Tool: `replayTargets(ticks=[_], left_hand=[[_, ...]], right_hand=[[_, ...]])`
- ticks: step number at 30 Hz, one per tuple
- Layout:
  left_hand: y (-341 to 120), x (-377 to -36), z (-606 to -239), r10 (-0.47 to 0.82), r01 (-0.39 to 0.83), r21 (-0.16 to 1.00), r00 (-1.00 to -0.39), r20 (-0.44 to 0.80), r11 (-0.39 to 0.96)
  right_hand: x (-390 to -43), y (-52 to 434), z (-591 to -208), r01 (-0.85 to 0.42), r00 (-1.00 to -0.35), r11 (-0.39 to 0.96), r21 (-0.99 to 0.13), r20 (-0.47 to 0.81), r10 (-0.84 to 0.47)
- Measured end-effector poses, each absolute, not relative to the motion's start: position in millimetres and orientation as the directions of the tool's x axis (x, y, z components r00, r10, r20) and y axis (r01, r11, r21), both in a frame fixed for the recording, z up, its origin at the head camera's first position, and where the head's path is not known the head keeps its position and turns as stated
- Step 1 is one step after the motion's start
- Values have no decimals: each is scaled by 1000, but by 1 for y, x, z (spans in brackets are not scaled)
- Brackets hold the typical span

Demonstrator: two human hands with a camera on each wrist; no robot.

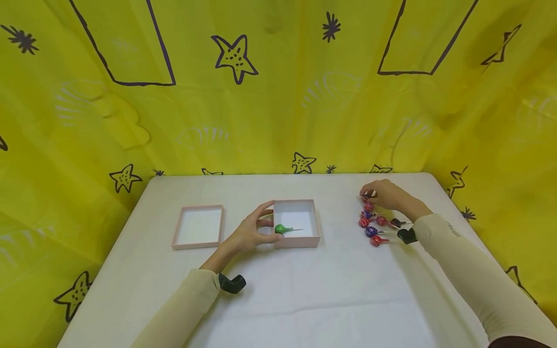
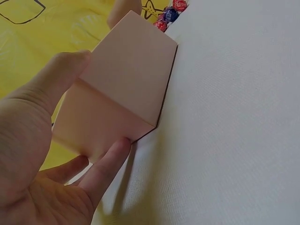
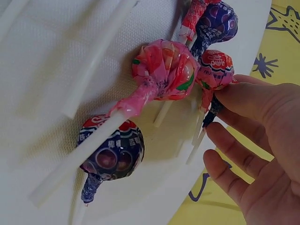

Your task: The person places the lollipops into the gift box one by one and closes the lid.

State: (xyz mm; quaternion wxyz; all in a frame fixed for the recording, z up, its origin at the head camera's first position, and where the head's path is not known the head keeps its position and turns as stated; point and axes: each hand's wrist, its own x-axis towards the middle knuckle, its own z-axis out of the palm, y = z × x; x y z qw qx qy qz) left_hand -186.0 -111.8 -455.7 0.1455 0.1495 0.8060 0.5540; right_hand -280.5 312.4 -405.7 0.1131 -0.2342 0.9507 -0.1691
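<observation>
The left hand (image 1: 249,234), half open, holds the left wall of an open pale-pink cardboard box (image 1: 297,242), midway along the white-covered desk (image 1: 313,299), nearer its far edge. A green-wrapped round lollipop (image 1: 280,229) lies inside. Toward the desk's far right corner, the right hand (image 1: 388,194), nearly closed, pinches a dark-wrapped lollipop (image 3: 213,109) beside red, pink and purple lollipops (image 1: 371,231). The step appears to be picking one up; the next move likely calls for lifting it clear of its neighbours.

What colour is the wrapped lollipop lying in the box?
The lollipop in the box has a green wrapper; the head view shows it best.
</observation>
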Motion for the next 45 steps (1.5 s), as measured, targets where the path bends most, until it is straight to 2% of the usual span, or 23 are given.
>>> replayTargets(ticks=[15, 24, 31, 45], left_hand=[[-110, -183, -458, 402, 83, 941, -914, -58, 327], [-110, -187, -460, 412, 83, 943, -909, -61, 322], [-111, -186, -459, 414, 92, 942, -909, -53, 322], [-111, -184, -456, 407, 90, 944, -912, -51, 318]], right_hand=[[-273, 302, -382, -536, -816, 767, -351, -18, -578], [-263, 278, -359, -475, -836, 744, -470, -23, -548], [-257, 253, -339, -548, -791, 662, -512, 60, -609], [-251, 201, -334, -562, -750, 572, -598, 77, -657]])
